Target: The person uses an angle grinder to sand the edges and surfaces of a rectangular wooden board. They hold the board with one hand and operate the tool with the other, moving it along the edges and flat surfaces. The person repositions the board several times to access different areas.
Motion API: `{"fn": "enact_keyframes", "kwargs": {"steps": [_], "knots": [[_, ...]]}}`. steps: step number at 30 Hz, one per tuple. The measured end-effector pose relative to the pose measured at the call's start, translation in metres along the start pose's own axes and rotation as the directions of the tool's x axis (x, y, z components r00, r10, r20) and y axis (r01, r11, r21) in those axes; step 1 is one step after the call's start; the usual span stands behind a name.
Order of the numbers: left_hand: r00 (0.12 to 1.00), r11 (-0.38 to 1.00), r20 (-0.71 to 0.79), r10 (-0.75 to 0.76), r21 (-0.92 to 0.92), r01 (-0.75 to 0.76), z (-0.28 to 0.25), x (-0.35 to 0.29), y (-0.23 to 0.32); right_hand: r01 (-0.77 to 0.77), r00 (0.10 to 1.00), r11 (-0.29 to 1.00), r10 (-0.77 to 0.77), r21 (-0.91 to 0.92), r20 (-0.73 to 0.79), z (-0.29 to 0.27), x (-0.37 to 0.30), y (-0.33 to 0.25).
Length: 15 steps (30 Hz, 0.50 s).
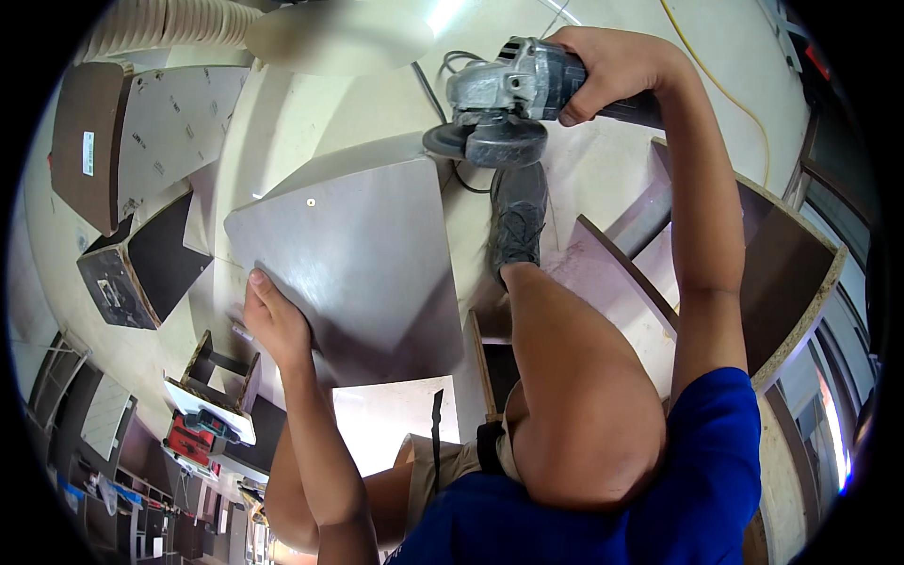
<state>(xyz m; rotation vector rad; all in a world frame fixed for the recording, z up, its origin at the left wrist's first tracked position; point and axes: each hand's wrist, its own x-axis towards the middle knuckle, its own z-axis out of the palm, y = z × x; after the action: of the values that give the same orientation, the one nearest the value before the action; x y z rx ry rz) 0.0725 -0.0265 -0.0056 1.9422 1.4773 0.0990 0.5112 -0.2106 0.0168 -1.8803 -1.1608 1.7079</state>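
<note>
Gripping the angle grinder (513,80), the right hand (617,75) has it near the far right corner of the grey box (363,259), head leftward, long axis left-right, rear hidden behind the wrist! Left hand (280,315) meets the box's left edge, fingers mostly hidden, grasp unclear.

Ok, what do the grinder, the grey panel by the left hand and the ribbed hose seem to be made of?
Grinder: gear housing probably cast metal, silvery and scuffed; black body likely plastic, dark and dull.
Grey panel: perhaps laminated board or coated sheet; smooth, soft sheen, core not visible.
Ribbed hose: likely flexible plastic, cream, with even ridges.
</note>
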Motion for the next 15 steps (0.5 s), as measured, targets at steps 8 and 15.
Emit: {"fn": "enact_keyframes", "kwargs": {"steps": [8,15], "knots": [[0.998,0.998,-0.041,0.045,-0.032,-0.046,0.004,0.000,0.001,-0.084,0.993,0.981,0.067,0.174,0.097,0.016,0.012,0.004],[1.000,0.998,-0.003,0.000,-0.056,-0.001,0.004,0.001,-0.005,-0.078,0.991,0.983,0.059,0.166,0.119,0.016,0.009,0.011]]}}
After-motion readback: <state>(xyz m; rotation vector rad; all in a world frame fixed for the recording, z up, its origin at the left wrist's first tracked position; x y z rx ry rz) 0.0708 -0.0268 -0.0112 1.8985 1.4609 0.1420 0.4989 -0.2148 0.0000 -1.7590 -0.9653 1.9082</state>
